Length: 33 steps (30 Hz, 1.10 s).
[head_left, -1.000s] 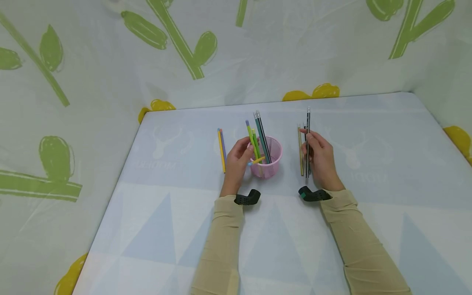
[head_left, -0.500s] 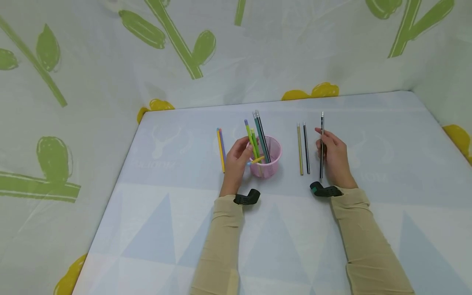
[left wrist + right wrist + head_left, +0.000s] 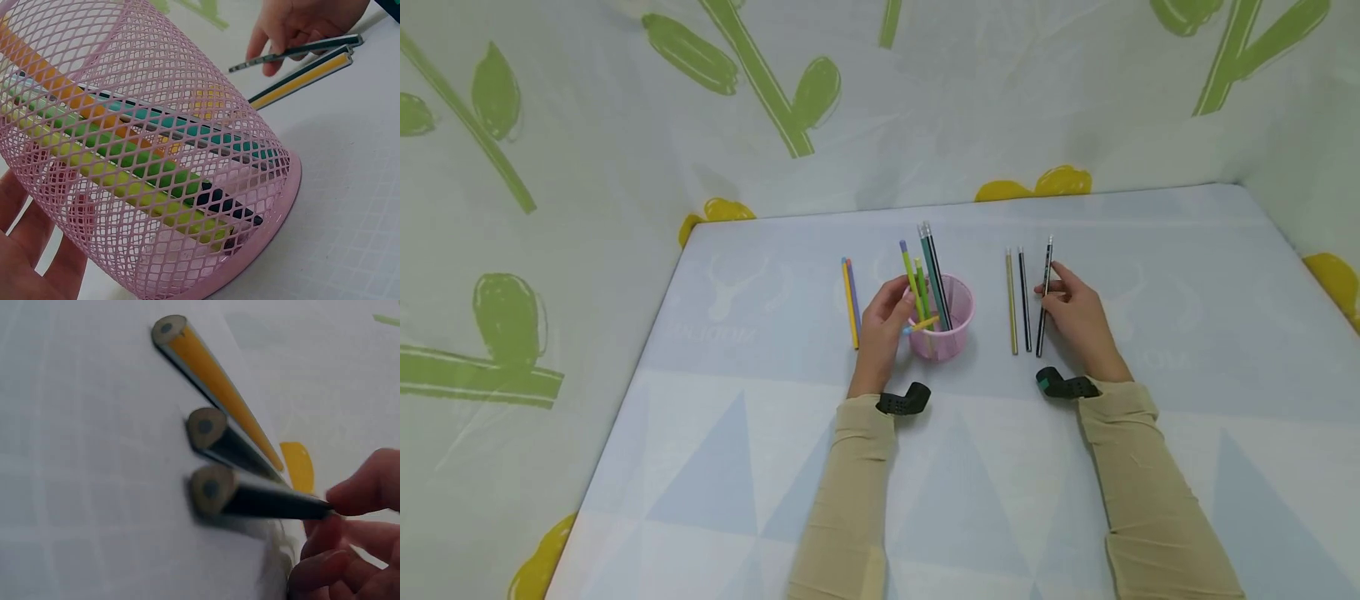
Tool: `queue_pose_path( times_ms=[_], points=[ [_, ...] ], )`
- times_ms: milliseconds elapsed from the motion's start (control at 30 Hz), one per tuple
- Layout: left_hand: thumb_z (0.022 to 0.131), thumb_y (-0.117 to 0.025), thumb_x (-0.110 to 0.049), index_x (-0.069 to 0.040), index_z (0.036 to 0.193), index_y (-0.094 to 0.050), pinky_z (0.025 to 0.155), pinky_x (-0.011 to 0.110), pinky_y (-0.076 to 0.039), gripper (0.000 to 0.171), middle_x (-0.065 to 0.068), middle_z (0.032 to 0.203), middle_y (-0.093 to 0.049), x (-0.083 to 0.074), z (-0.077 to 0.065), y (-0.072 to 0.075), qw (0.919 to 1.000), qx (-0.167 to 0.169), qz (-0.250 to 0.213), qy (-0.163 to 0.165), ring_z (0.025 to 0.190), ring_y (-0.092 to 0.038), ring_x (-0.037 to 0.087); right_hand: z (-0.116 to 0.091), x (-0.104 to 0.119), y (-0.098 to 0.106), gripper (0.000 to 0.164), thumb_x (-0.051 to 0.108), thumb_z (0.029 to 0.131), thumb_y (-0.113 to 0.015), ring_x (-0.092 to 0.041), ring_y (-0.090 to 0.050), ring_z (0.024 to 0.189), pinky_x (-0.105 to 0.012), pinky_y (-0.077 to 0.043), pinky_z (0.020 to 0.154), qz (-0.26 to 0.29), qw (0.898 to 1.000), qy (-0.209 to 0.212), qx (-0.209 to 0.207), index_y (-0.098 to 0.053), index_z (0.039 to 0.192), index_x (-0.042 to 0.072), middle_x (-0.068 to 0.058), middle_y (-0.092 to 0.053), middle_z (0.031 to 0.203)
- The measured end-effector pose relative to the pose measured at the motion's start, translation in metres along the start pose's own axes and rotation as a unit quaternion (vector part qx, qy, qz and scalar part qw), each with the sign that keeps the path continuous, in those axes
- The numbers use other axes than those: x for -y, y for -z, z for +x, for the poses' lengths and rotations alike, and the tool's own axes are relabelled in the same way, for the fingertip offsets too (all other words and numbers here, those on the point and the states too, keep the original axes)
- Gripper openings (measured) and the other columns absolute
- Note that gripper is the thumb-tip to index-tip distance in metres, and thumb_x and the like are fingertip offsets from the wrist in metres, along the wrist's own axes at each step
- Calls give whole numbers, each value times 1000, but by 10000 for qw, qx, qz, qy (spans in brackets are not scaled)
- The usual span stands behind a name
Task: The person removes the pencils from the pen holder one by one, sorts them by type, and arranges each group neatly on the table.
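My left hand [image 3: 880, 329] holds the pink mesh pencil cup [image 3: 942, 347] by its left side; in the left wrist view its fingers [image 3: 37, 244] lie along the mesh. Lime, green, teal and black-striped pencils stand in the cup, and an orange-yellow pencil [image 3: 922, 325] leans low across the rim. Between thumb and fingers, my right hand [image 3: 1081, 321] pinches a black pencil [image 3: 1042, 329], slightly tilted, its near end close to the tabletop. Just left of it lie a second black pencil [image 3: 1024, 300] and a gold pencil [image 3: 1011, 304], roughly side by side.
Left of my left hand, a yellow pencil [image 3: 851, 304] and a purple pencil [image 3: 854, 292] lie close together. The pale table [image 3: 985, 483] ends at the back against a wall covering [image 3: 917, 125] with a green leaf print. Each wrist wears a black camera.
My right hand has carried the black pencil rightward, off the other black pencil, then lowered it with its top leaning right. The left hand and cup have stayed in place.
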State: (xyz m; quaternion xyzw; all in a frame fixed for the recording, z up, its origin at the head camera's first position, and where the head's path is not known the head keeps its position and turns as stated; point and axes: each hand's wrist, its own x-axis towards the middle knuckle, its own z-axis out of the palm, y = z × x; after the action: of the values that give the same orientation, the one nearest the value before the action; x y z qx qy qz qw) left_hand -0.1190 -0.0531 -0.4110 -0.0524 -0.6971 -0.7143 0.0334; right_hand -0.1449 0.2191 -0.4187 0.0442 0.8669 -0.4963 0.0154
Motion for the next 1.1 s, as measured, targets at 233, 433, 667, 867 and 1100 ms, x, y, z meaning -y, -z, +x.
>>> queue_pose_path(
  times_ms=[233, 433, 667, 867, 1100],
  points=[
    [87, -52, -42, -25, 119, -54, 98, 30, -33, 37, -8, 121, -52, -1, -1, 0, 10000, 37, -11, 37, 119, -41, 6, -2, -1, -3, 54, 17, 88, -52, -24, -48, 95, -34, -42, 68, -777, 9966, 284, -26, -32, 139, 15, -11, -47, 125],
    [88, -51, -41, -26, 120, -53, 97, 29, -34, 36, -9, 122, -51, 0, -2, 0, 9999, 24, 102, 125, 119, -40, 5, -3, -3, -4, 43, 27, 91, -48, -19, -51, 89, -26, -44, 60, -235, 9995, 151, -132, -42, 132, 16, -5, -49, 122],
    [89, -50, -39, -23, 121, -53, 98, 28, -33, 36, -7, 123, -51, 0, -1, 1, 10000, 5, 54, 23, 119, -40, 7, -3, 0, -4, 43, 35, 92, -44, -17, -55, 84, -19, -45, 59, 793, 9964, 169, -250, -44, 130, 16, -6, -52, 114],
    [87, -52, -41, -24, 119, -54, 97, 29, -34, 36, -8, 122, -52, 3, -1, 1, 10000, -19, 24, 17, 119, -41, 6, -7, 10, -7, 43, 33, 93, -43, -20, -54, 91, -22, -47, 68, 1049, 9934, 452, -146, -42, 132, 16, -8, -52, 116],
    [88, -51, -39, -22, 120, -54, 98, 31, -33, 36, -7, 122, -52, 4, 1, 1, 10000, 1, -8, -26, 119, -41, 8, -7, 12, -14, 44, 36, 91, -48, -20, -55, 97, -21, -47, 76, 1435, 9854, 918, -66, -44, 130, 18, -7, -53, 115]
  ],
)
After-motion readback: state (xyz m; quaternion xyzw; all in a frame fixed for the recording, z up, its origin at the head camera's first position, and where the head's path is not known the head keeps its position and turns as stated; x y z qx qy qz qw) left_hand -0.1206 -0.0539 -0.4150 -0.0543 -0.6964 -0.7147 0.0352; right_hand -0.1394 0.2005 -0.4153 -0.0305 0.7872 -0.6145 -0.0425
